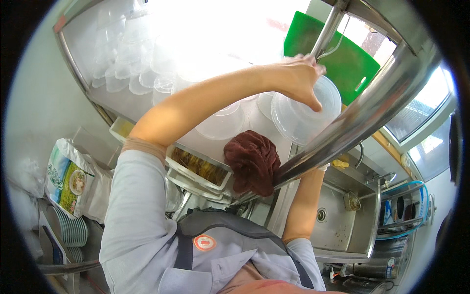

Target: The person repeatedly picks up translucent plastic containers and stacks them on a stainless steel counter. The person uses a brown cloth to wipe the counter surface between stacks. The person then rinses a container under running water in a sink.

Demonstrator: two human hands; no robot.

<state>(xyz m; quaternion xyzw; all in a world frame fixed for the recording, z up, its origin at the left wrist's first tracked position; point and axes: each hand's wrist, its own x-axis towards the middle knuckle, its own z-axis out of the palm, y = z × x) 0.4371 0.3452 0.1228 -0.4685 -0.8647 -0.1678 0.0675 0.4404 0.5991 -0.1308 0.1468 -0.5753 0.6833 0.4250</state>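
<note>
My left hand reaches across to the right side of the metal shelf; its blurred fingers lie over a round translucent plastic container, beside a steel post. Whether the fingers grip the container is unclear. My right forearm passes behind the large steel tube, and that tube hides nearly all of my right hand. A dark red cloth hangs bunched over the shelf's near edge. More translucent plastic containers stand along the shelf, some in stacks.
A green cutting board leans behind the post. Below right is a steel sink with a faucet and a small strainer basket. White bins sit under the shelf. Stacked plates and a printed bag are at left.
</note>
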